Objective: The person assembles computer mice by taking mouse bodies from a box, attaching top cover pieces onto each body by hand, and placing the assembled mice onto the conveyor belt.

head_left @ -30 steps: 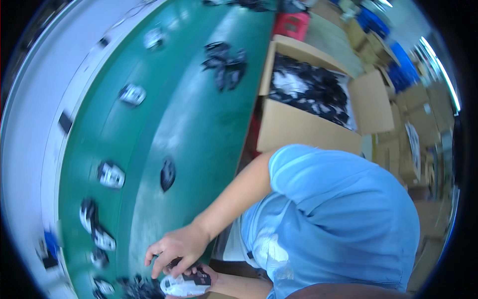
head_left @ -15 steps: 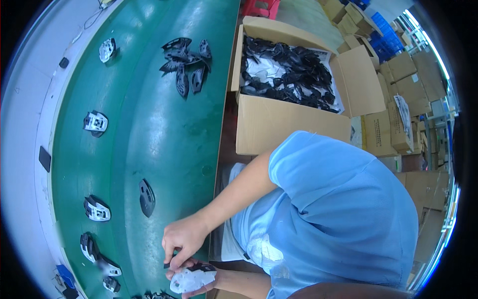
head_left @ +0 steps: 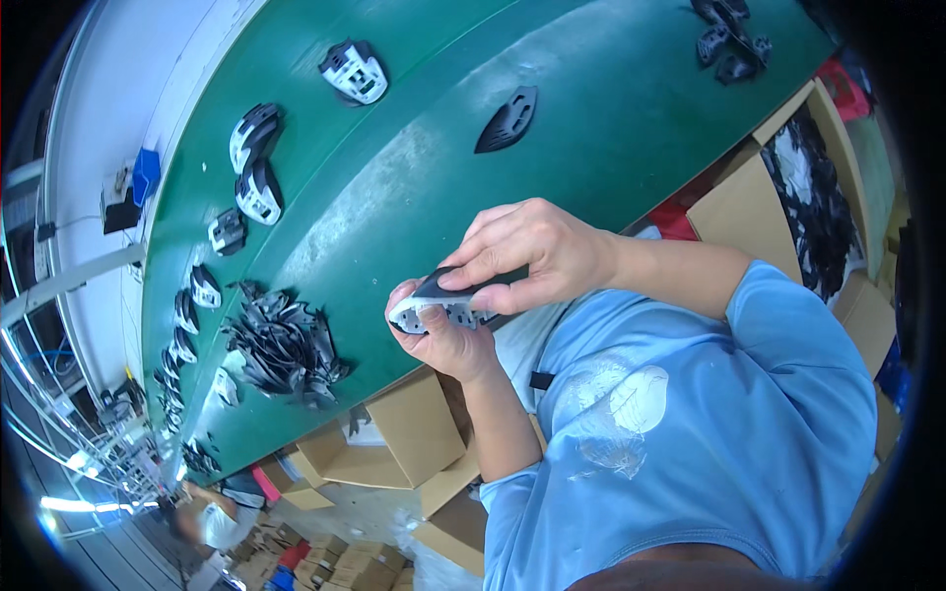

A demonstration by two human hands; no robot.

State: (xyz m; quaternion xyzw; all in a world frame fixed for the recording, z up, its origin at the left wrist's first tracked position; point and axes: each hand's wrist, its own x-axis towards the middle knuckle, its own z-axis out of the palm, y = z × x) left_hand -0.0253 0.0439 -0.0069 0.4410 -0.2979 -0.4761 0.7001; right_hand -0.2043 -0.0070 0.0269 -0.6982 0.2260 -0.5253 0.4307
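My left hand (head_left: 448, 345) wraps round a black-and-white plastic shell (head_left: 414, 313), shaped like a computer mouse housing, with its thumb on the white perforated side. On top of the shell lies a smooth black cover (head_left: 431, 287). My right hand (head_left: 532, 251) comes over from the right, fingers pressed on this cover and thumb along its edge. Whether the cover sits fully flush cannot be made out. Beyond the hands, a single black slotted cover (head_left: 507, 120) lies on the green table (head_left: 394, 207).
Several black-and-white shells, one of them nearby (head_left: 355, 74), line the table's far side. A heap of black parts (head_left: 281, 340) lies to the left, and more black covers (head_left: 731, 44) at upper right. Open cardboard boxes (head_left: 419, 428) stand by the near edge. Another person (head_left: 212, 517) is at lower left.
The view has swung round. My hands have lifted the shell and turned it; its white face pointed up before, now the black cover is uppermost with my right fingers on it.
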